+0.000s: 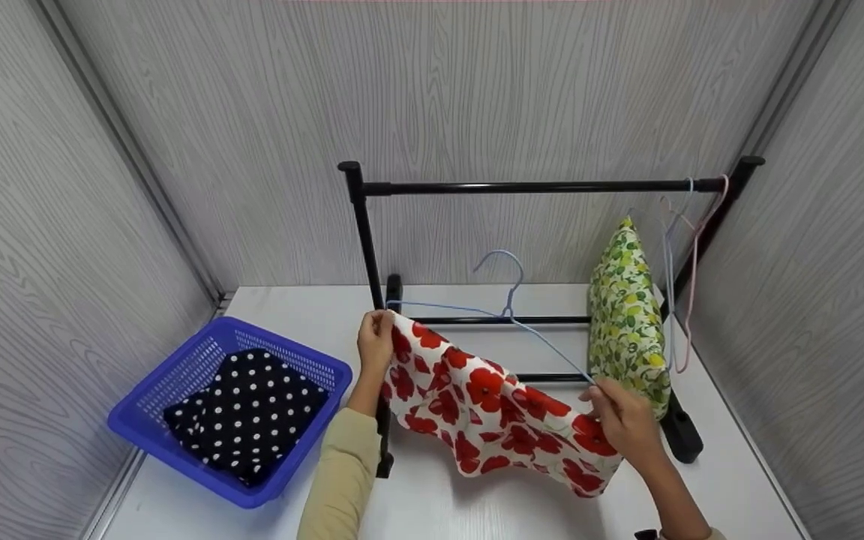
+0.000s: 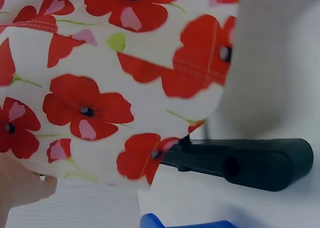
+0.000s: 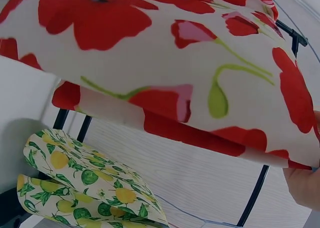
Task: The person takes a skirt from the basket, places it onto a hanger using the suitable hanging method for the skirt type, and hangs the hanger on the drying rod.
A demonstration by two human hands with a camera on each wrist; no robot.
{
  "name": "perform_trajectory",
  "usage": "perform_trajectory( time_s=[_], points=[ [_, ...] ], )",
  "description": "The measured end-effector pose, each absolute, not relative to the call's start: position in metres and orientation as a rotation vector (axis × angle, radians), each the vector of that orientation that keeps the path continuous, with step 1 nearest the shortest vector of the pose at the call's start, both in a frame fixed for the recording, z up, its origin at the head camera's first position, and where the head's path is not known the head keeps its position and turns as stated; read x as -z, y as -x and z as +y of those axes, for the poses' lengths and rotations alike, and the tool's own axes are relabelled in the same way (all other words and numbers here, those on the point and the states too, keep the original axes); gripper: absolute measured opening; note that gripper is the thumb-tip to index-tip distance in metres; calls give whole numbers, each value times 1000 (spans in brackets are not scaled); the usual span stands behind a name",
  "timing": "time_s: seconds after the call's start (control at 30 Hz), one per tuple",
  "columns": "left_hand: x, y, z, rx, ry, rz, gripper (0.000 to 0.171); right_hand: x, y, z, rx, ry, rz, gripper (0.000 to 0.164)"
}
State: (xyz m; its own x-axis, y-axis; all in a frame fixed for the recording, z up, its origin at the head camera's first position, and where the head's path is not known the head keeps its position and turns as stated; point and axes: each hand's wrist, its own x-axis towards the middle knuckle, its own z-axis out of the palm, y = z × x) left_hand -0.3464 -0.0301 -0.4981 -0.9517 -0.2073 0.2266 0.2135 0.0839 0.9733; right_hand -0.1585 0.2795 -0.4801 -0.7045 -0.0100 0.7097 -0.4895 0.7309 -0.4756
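Note:
A white cloth with red poppies (image 1: 484,390) hangs stretched between my two hands, its lower edge drooping in folds. Behind its upper edge is a light blue wire hanger (image 1: 508,309), hook upward and off the rail. My left hand (image 1: 376,346) pinches the cloth's upper left corner at the hanger's left end. At the other end, my right hand (image 1: 627,420) grips the cloth beside the hanger's right tip, fingers partly hidden. Cloth fills most of the left wrist view, where part of the left hand (image 2: 22,188) shows. In the right wrist view the right hand (image 3: 302,188) sits at the edge.
Behind the cloth stands a black garment rack (image 1: 522,187). A lemon-print cloth (image 1: 627,322) hangs at its right, beside a pink hanger (image 1: 694,270) and a blue one. On the left sits a blue basket (image 1: 184,471) holding a black polka-dot cloth (image 1: 252,412). Walls enclose three sides.

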Motion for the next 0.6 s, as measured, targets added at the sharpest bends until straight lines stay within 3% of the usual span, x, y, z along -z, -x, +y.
perform_trajectory(
  time_s=[0.13, 0.6],
  points=[
    [524, 352, -34, 1864, -5, -2109, 26, 479, 157, 281, -918, -340, -2229, 18],
    [584, 323, -51, 1396, 204, -2491, 34, 472, 159, 283, -749, -25, -2210, 7]
  ],
)
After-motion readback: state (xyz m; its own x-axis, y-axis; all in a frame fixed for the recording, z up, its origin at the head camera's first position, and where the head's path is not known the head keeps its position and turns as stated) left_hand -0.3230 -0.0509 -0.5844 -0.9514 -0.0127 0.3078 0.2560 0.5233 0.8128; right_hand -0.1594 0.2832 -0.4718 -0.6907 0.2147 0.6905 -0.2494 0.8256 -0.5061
